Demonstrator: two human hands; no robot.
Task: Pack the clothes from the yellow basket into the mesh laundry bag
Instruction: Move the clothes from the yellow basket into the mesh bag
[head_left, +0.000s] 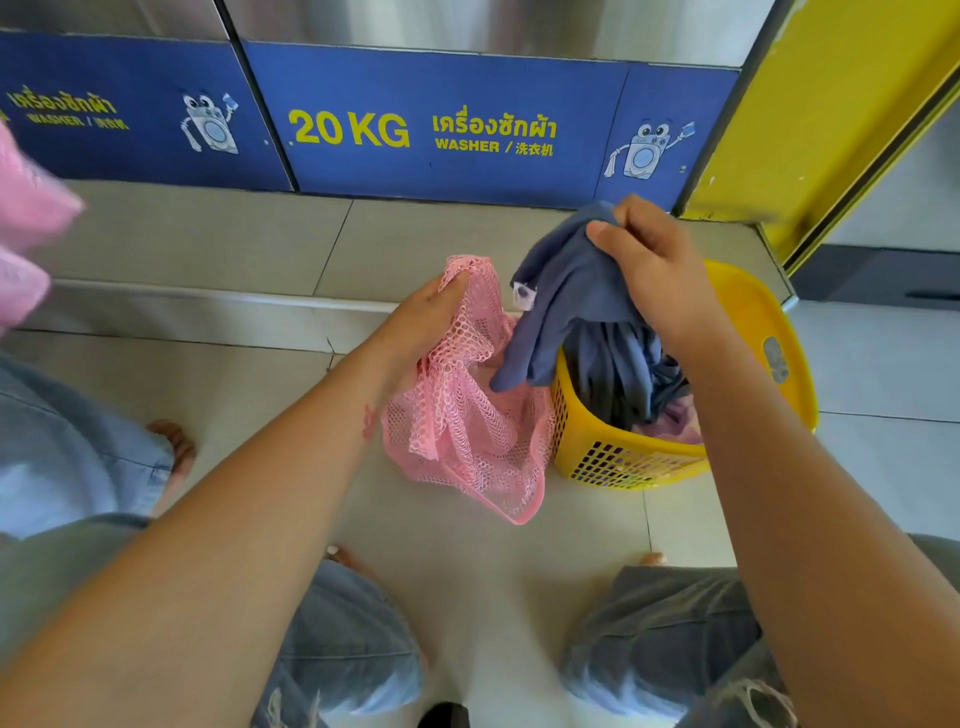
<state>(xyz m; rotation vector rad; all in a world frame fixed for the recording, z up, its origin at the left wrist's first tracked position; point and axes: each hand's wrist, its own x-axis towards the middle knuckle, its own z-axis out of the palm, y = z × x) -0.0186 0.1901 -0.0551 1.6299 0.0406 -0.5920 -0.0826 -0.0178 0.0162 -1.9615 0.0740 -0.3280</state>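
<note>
Plainly, the left hand (434, 317) pinches only one side of the pink mesh laundry bag's (467, 415) rim, so its mouth sags half shut on the floor and clothes could snag or spill beside it. To its right, the right hand (652, 275) grips a blue garment (561, 312), lifted partly clear of the yellow basket (623, 457) just beside the bag, and its trailing end could drag other clothes out.
</note>
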